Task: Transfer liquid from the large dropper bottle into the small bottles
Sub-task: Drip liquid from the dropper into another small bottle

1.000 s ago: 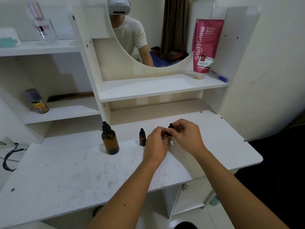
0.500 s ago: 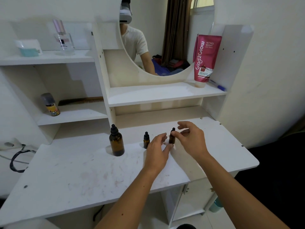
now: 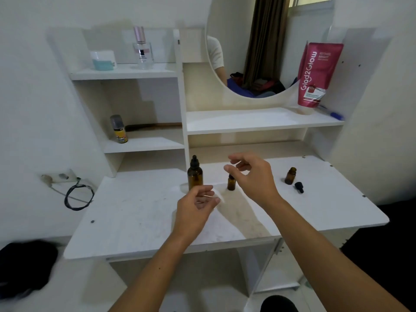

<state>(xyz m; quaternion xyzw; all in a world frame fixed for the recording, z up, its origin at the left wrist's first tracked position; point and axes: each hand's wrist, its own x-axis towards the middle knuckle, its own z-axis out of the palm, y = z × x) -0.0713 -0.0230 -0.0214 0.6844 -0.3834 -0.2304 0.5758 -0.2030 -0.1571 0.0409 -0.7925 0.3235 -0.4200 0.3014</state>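
Note:
The large amber dropper bottle (image 3: 195, 174) stands capped on the white vanity top (image 3: 139, 212), left of centre. A small capped amber bottle (image 3: 231, 183) stands just right of it. A second small amber bottle (image 3: 290, 176) stands uncapped at the right, with its black dropper cap (image 3: 299, 187) lying beside it. My left hand (image 3: 198, 206) hovers just in front of the large bottle, fingers loosely curled, holding nothing. My right hand (image 3: 252, 174) hangs over the capped small bottle, fingers spread, empty.
A pink tube (image 3: 316, 75) and a blue pen (image 3: 333, 113) sit on the shelf under the round mirror (image 3: 265, 41). A spray can (image 3: 119, 129), a perfume bottle (image 3: 142, 49) and a jar (image 3: 103, 60) stand on the left shelves. A black cable (image 3: 77, 197) hangs at the left.
Both hands held one small bottle together; now it stands uncapped at the right with its cap beside it. Both hands are empty and have moved left.

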